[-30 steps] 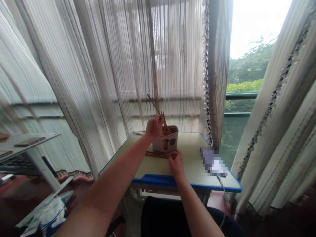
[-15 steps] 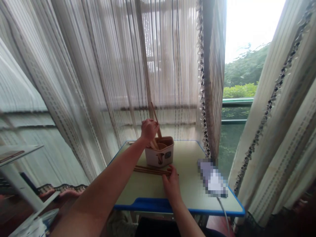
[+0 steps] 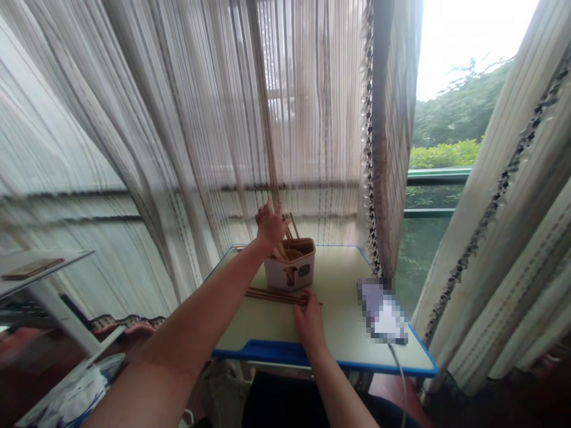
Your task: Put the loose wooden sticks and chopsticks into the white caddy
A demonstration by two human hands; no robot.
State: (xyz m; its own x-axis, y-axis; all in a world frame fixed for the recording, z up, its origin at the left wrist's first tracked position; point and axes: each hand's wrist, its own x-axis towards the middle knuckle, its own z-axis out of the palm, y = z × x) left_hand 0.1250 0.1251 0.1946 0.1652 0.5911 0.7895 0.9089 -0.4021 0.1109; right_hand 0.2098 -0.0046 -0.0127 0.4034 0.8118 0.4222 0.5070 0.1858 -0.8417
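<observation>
A small white holder (image 3: 289, 270) stands on the green table with a blue rim (image 3: 285, 352). Brown chopsticks (image 3: 292, 229) stick up out of it. My left hand (image 3: 270, 224) hovers over the holder's left rim with its fingers spread and nothing in them. Several more brown chopsticks (image 3: 272, 295) lie flat on the table in front of the holder. My right hand (image 3: 307, 316) rests on the table with its fingertips on the right ends of those chopsticks.
A pixelated device (image 3: 381, 309) with a cable lies at the table's right. Striped curtains (image 3: 200, 119) hang close behind the table, and a window (image 3: 446, 119) shows on the right. A white shelf (image 3: 40, 270) stands at the left.
My left hand has let go of the chopstick it held, which now stands in the holder, and its fingers have spread. My right hand stays on the lying chopsticks.
</observation>
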